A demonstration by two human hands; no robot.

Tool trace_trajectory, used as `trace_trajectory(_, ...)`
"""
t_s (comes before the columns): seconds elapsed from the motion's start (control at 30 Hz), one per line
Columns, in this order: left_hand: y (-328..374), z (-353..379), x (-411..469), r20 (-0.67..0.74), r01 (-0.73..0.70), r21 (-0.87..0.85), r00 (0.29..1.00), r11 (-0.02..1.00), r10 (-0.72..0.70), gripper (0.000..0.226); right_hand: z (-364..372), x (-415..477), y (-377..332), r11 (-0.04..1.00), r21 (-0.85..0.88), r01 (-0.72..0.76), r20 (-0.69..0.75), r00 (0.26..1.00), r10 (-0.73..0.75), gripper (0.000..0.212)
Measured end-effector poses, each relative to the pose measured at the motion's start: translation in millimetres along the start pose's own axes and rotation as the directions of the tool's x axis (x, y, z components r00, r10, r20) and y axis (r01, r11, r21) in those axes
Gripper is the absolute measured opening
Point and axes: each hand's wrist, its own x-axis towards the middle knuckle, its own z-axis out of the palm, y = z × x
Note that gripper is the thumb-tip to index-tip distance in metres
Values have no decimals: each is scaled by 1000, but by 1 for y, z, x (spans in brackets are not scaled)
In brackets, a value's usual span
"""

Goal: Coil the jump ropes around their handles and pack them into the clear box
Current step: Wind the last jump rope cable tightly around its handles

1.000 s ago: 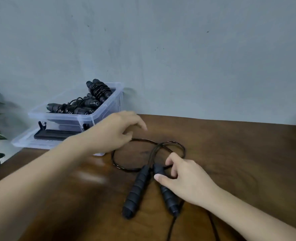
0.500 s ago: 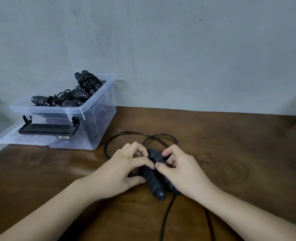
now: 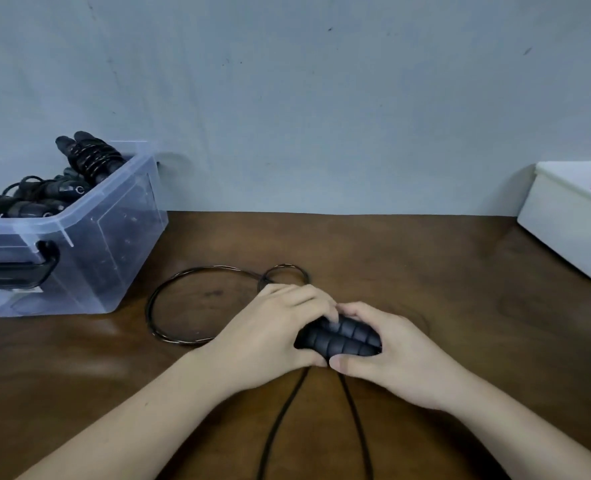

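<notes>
Two black ribbed jump rope handles (image 3: 341, 337) lie side by side on the wooden table (image 3: 443, 278), held together between both hands. My left hand (image 3: 273, 327) grips them from the left, and my right hand (image 3: 387, 351) grips them from the right. The black rope (image 3: 183, 306) loops on the table behind my left hand, and two strands run toward me off the bottom edge. The clear box (image 3: 89, 244) stands at the far left, holding several coiled black jump ropes (image 3: 89, 159).
A white container (image 3: 571, 216) with something pink inside stands at the right edge of the table against the wall. A black latch handle (image 3: 17, 271) hangs on the clear box's front. A grey wall runs behind the table.
My left hand came back from near the clear box and closed on the handles. Both hands pushed the two handles together and turned them sideways. The view shifted right.
</notes>
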Motion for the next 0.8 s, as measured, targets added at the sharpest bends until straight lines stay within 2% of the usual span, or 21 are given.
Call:
trace_trajectory(0.1, 1, -9, -8, 17, 90, -101, 996, 991, -88, 75, -7, -3, 1, 997, -24, 76, -10, 997, -77, 61)
trace_trajectory(0.17, -7, -16, -14, 50, 117, -125, 992, 985, -112, 78, -14, -5, -3, 994, 67, 84, 14, 996, -85, 58)
trace_trajectory(0.23, -12, -23, -19, 94, 185, -208, 981, 960, -168, 76, -15, -6, -6, 993, 75, 86, 45, 995, -90, 54)
trace_trajectory(0.27, -13, -23, -21, 102, 196, -192, 979, 962, -179, 75, -13, -6, -6, 995, 27, 95, 53, 994, -96, 54)
trace_trajectory(0.33, -12, -22, -21, 44, 183, -24, 982, 983, -182, 72, -2, -6, -6, 975, -174, 138, 35, 990, -134, 59)
trace_trajectory(0.37, -11, -21, -21, 1, 184, 26, 983, 983, -184, 70, 4, -6, -5, 935, -313, 165, 8, 985, -171, 64)
trace_trajectory(0.43, -11, -22, -23, -69, 205, 7, 976, 979, -204, 65, 11, -7, -6, 825, -529, 198, -50, 963, -263, 72)
trace_trajectory(0.53, -13, -25, -26, -123, 212, 7, 970, 977, -210, 61, 16, -8, -10, 772, -603, 201, -76, 949, -306, 80)
trace_trajectory(0.6, -12, -24, -27, -95, 211, 8, 973, 977, -210, 63, 17, -8, -8, 804, -567, 182, -86, 957, -277, 88)
trace_trajectory(0.63, -12, -25, -26, -65, 208, -25, 976, 978, -209, 65, 16, -8, -7, 842, -510, 175, -103, 960, -262, 85)
trace_trajectory(0.7, -17, -33, -26, -14, 198, -207, 979, 958, -205, 65, 9, -6, -8, 939, -305, 157, -176, 960, -218, 61)
trace_trajectory(0.73, -21, -39, -26, -24, 191, -297, 978, 935, -208, 57, 2, -5, -8, 976, -179, 125, -212, 964, -162, 49)
trace_trajectory(0.8, -29, -48, -27, -92, 179, -360, 970, 916, -226, 33, -12, -3, -11, 998, 38, 54, -189, 981, -46, 35)
